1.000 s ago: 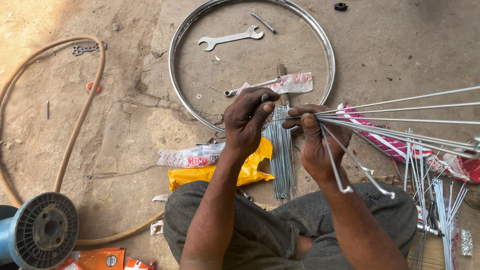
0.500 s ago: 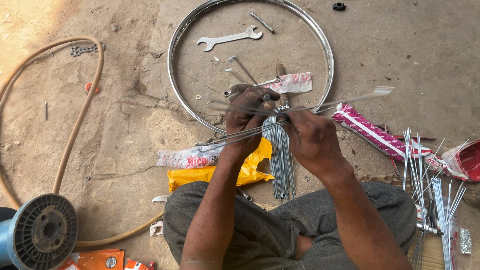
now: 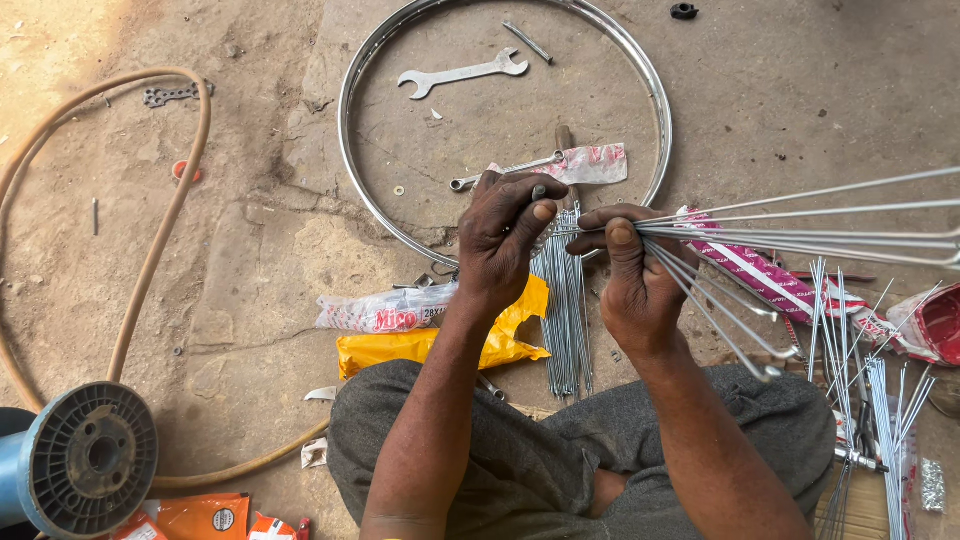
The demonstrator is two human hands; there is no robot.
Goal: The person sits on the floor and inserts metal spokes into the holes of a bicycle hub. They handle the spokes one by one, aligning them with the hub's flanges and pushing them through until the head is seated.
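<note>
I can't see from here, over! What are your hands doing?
Left hand pinching a small metal part. Right hand gripping a fan of spokes. Wheel rim on the ground ahead, nothing blocking.

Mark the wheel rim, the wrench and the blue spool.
wheel rim (image 3: 352, 170), head view, left arc of the metal hoop.
wrench (image 3: 462, 74), head view, middle of its shaft.
blue spool (image 3: 88, 458), head view, grey flange beside the hub hole.

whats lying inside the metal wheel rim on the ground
Inside the rim lie a spanner, a thin rod and a pink-printed wrapper. The hands cover its near edge, so anything there is hidden.
</note>
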